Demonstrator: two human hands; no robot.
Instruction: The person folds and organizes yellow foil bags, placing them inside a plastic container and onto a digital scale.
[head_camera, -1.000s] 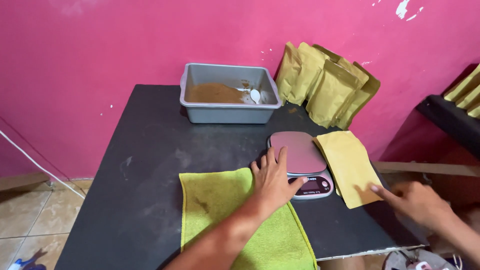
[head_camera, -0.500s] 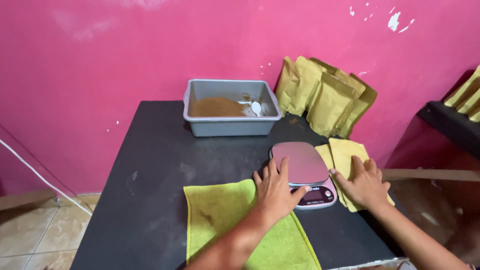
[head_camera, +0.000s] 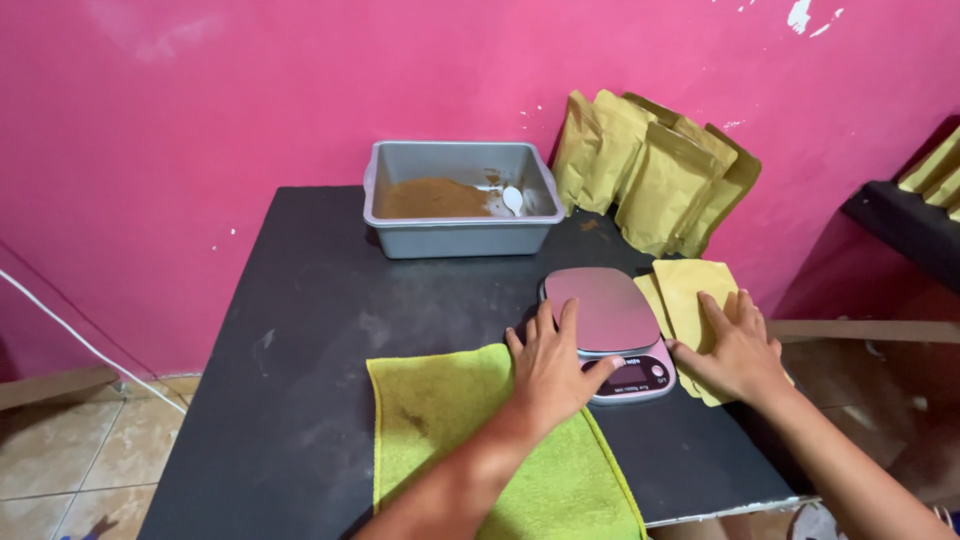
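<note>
While flat, scale (head_camera: 610, 330) long axis points wallward.

The left hand (head_camera: 552, 368) lies flat with fingers spread, touching the left edge of a digital kitchen scale (head_camera: 610, 332) and overlapping a green towel (head_camera: 480, 450). The right hand (head_camera: 735, 350) presses flat on a stack of flat tan paper pouches (head_camera: 690, 290) just beside the scale. At the rear of the black table (head_camera: 280, 330), a grey tub (head_camera: 460, 235) holds brown powder (head_camera: 430, 198) and a white spoon (head_camera: 512, 198). Upright tan pouches (head_camera: 660, 175) lean against the pink wall (head_camera: 250, 90).
</note>
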